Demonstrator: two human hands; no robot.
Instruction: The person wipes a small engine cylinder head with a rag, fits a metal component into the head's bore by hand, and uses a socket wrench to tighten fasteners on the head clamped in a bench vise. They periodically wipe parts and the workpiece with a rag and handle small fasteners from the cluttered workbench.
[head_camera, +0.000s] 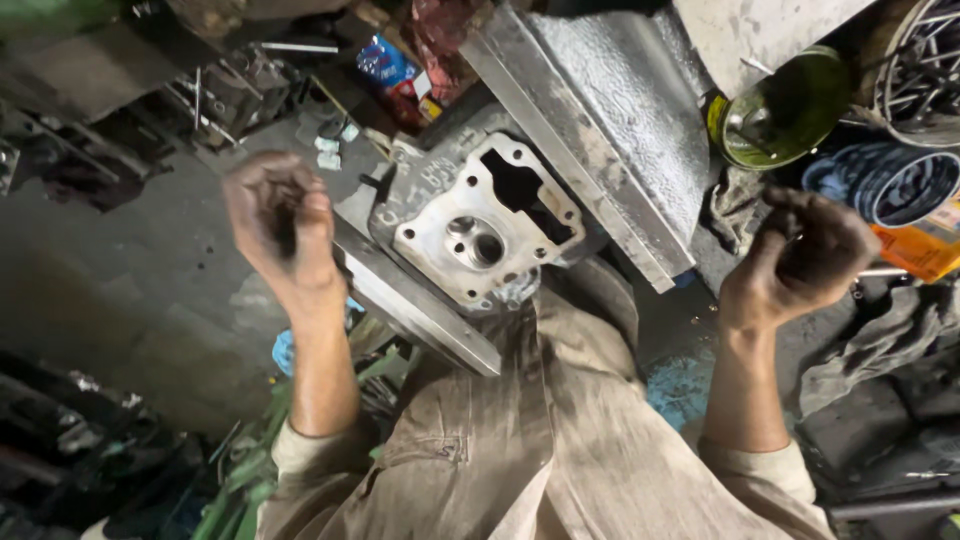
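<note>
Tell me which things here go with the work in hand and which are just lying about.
In hand:
- metal engine part, between two metal bars
- left hand, fingers curled, beside it
- right hand, fingers curled, grimy

Lying about:
- green tin
- blue coiled hose
- orange packet
- blue wrapper
- dark rags

A grimy grey concrete floor (150, 270) carries the clutter of a workshop — a silver metal engine casting (480, 225) propped against a long steel bar (420, 305), beside a large textured metal slab (620, 110). Around them lie a green bowl (785, 110), a ribbed dark-blue tub (885, 180), dark rags (880, 340) and a blue-and-red packet (395, 65).
</note>
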